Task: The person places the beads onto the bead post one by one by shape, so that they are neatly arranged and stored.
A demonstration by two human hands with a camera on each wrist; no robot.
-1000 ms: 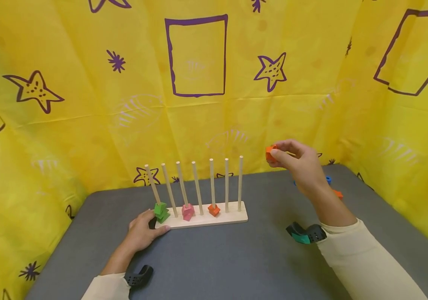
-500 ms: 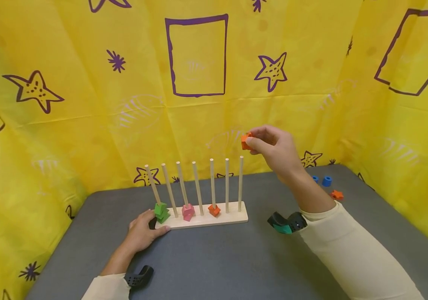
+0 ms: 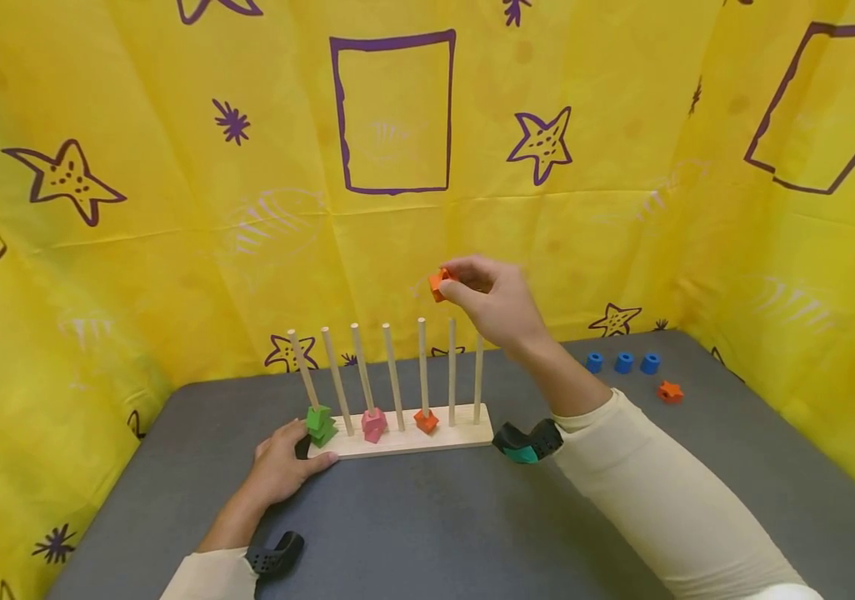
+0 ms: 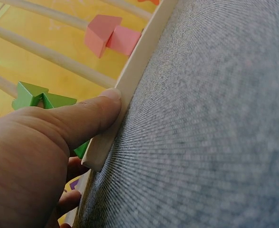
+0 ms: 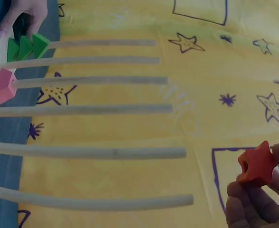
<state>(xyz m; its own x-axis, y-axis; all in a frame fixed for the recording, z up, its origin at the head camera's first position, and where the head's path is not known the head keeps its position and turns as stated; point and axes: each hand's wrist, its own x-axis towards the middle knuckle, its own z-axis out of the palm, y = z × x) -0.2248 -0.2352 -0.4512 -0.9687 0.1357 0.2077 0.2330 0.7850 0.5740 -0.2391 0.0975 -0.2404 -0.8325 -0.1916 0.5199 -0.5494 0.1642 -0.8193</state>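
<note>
My right hand (image 3: pixel 495 304) pinches an orange star bead (image 3: pixel 437 286) between thumb and fingers, up in the air above the pegs on the right half of a wooden peg stand (image 3: pixel 457 435). In the right wrist view the hole of that star bead (image 5: pixel 258 164) faces the peg tips, clear of them. My left hand (image 3: pixel 281 462) grips the stand's left end, its thumb (image 4: pixel 99 111) along the front edge. Green beads (image 3: pixel 320 427) sit low on the leftmost peg, pink beads (image 3: pixel 374 425) on another, and an orange bead (image 3: pixel 426 421) on the third peg from the right.
Three blue beads (image 3: pixel 624 362) stand in a row at the back right of the grey table (image 3: pixel 412 525). An orange star bead (image 3: pixel 671 392) lies near them. A yellow patterned cloth (image 3: pixel 262 275) hangs behind and at both sides.
My right hand has carried the orange star bead leftward, from right of the stand to over its pegs, uncovering the blue beads. My left hand has stayed on the stand.
</note>
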